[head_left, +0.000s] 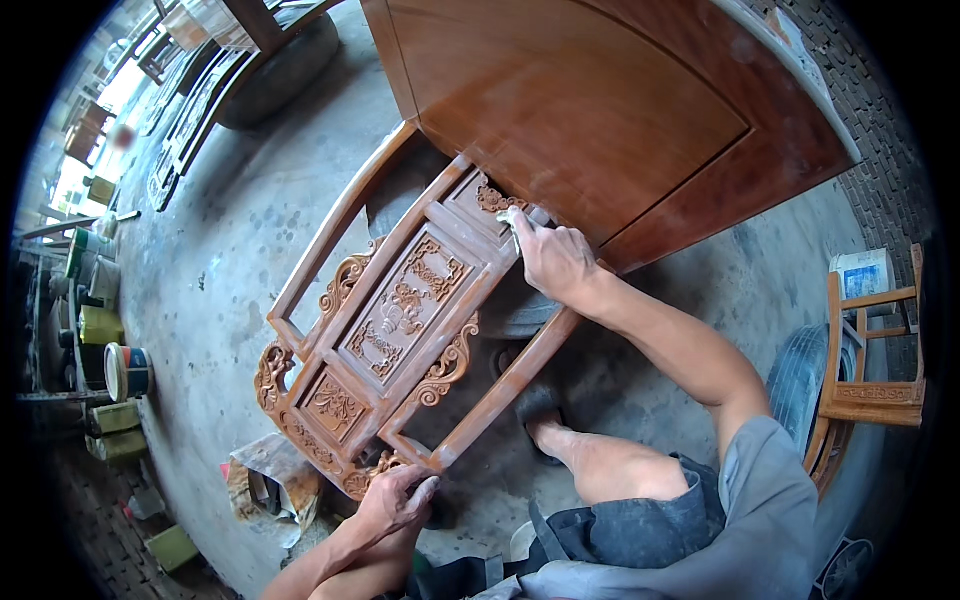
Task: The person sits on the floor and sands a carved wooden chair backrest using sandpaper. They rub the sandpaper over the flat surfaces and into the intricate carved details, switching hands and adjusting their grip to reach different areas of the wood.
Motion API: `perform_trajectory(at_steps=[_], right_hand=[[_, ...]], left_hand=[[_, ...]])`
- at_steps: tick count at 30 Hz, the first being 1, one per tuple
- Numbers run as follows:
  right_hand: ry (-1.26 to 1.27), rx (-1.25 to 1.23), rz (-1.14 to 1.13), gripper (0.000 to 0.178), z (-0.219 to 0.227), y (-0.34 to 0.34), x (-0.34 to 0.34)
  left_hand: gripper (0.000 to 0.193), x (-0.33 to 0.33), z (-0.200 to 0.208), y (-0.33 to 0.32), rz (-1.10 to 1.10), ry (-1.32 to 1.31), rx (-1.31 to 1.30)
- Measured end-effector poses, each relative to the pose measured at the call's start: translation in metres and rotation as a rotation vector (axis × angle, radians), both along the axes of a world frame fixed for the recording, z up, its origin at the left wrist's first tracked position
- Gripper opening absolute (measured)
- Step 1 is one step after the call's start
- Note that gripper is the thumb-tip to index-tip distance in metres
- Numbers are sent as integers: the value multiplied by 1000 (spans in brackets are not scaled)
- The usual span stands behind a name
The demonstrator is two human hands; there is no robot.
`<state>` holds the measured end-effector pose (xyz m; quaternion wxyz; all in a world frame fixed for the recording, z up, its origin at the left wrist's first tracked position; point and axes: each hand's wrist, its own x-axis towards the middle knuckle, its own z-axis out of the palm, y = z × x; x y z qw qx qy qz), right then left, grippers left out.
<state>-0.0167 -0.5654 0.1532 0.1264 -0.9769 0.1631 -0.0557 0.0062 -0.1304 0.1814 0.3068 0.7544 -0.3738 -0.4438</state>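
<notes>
A carved wooden chair [405, 300] leans across the middle, its panelled back facing up and dusted whitish. Near my knees, my left hand [393, 502] is closed round the end of the chair back, thumb on top. At the far end of the centre panels, my right hand [556, 258] pinches a small pale folded piece [508, 218], possibly sandpaper, against the wood beside a carved motif [495, 200]. My fingers partly hide that piece, so its kind is unclear.
A large brown wooden panel [560, 100] stands beyond the chair. On the right are a small wooden chair [875, 395], a tyre [797, 375] and a white bucket [862, 275]. Tubs [128, 372] and yellowish containers line the left; a crumpled bag [275, 475] lies near my left arm.
</notes>
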Motion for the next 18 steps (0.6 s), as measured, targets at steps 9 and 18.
perform_trajectory(at_steps=[9,18], right_hand=[[-44,-17,-105,47,-4,-1,7],[-60,49,-35,44,-11,13,-2]], left_hand=[[21,-3,-1,-1,-80,27,7],[21,-4,-3,1,-81,31,-19]])
